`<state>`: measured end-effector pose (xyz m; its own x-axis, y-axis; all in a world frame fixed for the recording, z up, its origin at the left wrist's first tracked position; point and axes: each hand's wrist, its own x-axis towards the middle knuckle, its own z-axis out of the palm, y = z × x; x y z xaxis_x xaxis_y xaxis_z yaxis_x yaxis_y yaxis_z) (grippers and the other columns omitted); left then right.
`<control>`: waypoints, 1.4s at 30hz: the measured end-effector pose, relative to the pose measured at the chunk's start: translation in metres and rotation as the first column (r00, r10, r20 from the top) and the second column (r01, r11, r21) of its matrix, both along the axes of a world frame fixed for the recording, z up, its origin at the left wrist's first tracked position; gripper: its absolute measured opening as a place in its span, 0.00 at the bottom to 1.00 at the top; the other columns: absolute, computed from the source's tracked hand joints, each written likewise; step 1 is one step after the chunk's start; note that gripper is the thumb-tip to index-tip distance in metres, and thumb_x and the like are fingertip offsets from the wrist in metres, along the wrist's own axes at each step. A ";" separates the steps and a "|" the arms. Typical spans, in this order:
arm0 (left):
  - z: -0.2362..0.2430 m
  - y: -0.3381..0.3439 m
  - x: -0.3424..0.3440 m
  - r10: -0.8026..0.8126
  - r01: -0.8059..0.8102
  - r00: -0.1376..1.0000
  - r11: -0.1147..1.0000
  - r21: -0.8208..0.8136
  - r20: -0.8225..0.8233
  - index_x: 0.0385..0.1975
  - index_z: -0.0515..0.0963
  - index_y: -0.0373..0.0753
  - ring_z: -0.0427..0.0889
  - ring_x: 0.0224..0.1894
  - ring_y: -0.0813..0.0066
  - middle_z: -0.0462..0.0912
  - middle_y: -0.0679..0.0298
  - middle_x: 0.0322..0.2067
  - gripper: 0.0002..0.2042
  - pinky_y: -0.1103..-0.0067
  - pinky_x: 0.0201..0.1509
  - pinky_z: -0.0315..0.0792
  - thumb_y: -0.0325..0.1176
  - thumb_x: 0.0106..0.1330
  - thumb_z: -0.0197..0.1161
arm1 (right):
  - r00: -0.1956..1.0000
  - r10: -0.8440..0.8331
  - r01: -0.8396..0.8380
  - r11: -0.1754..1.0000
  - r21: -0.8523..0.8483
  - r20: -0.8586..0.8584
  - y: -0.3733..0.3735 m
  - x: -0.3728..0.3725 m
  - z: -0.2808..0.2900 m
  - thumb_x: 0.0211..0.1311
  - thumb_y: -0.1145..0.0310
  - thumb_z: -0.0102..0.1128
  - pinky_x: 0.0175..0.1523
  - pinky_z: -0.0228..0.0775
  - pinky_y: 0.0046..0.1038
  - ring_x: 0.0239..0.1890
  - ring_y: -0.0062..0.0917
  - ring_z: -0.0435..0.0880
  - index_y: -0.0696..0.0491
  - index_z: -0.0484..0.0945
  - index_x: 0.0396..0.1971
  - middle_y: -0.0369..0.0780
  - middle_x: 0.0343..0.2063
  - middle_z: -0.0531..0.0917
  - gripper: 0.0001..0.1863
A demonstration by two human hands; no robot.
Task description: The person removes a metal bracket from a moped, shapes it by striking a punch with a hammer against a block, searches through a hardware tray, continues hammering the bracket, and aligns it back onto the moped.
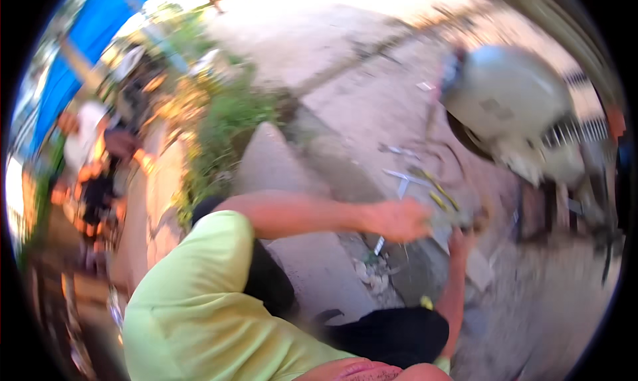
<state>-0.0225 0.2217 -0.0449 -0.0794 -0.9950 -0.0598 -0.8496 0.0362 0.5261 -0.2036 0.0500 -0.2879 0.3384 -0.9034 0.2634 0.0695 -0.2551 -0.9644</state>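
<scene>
Both my hands are low over the ground, close together and smeared by motion. My left hand (pixel 400 220) reaches in from the left, its fingers curled closed. Just to its right and a little lower, my right hand (pixel 460 241) has its fingers drawn together. Between them and at their far side is a blurred greyish-brown part (pixel 477 220); its kind is not clear. Beyond the hands lie yellow-handled pliers (pixel 442 193) and a T-shaped metal wrench (pixel 405 179). Farther off is another metal tool (pixel 397 149), too blurred to name.
A large rounded grey-beige machine shell (pixel 508 92) with slotted vents stands at the right. Concrete slabs (pixel 269 158) and grass (pixel 232 118) run along my left. Several people sit at the far left, one in a white top (pixel 86 131), under a blue tarp (pixel 80 55).
</scene>
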 end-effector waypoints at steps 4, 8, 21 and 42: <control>0.157 0.010 0.020 0.322 -0.336 0.927 0.941 -0.044 -0.193 0.49 0.78 0.38 0.78 0.28 0.70 0.78 0.62 0.28 0.13 0.72 0.33 0.74 0.40 0.75 0.56 | 0.993 0.013 -0.030 0.989 -0.142 -0.121 0.017 0.037 0.090 0.56 0.66 0.69 0.31 0.67 0.36 0.23 0.27 0.74 0.59 0.81 0.32 0.44 0.21 0.80 0.12; 0.205 -0.010 0.002 -0.179 -0.148 0.784 0.876 -0.459 -0.594 0.49 0.74 0.37 0.70 0.24 0.81 0.75 0.66 0.31 0.17 0.78 0.30 0.71 0.46 0.80 0.48 | 0.987 -0.039 0.036 0.999 -0.027 -0.159 0.007 0.013 0.088 0.55 0.66 0.73 0.30 0.68 0.35 0.23 0.22 0.76 0.59 0.81 0.27 0.44 0.20 0.81 0.12; 0.071 0.020 0.001 0.437 -0.435 0.836 0.896 0.084 -0.331 0.38 0.75 0.37 0.72 0.19 0.86 0.73 0.71 0.21 0.10 0.83 0.19 0.70 0.37 0.72 0.64 | 0.996 -0.022 0.019 0.999 -0.042 -0.084 0.023 0.011 0.069 0.56 0.68 0.73 0.26 0.63 0.26 0.22 0.13 0.69 0.56 0.79 0.24 0.31 0.17 0.76 0.11; -0.023 0.065 0.011 0.613 -0.355 0.703 0.742 0.568 -0.361 0.43 0.75 0.33 0.70 0.16 0.80 0.73 0.66 0.20 0.21 0.79 0.19 0.66 0.49 0.79 0.50 | 0.996 -0.055 0.055 0.998 -0.001 -0.076 0.019 0.004 0.065 0.59 0.62 0.73 0.26 0.64 0.26 0.20 0.14 0.69 0.55 0.79 0.22 0.32 0.16 0.76 0.15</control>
<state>-0.0114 0.2870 -0.0675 0.2611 -0.7712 -0.5806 -0.2859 -0.6362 0.7166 -0.2000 0.0692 -0.2234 0.3069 -0.9216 0.2375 -0.0181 -0.2552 -0.9667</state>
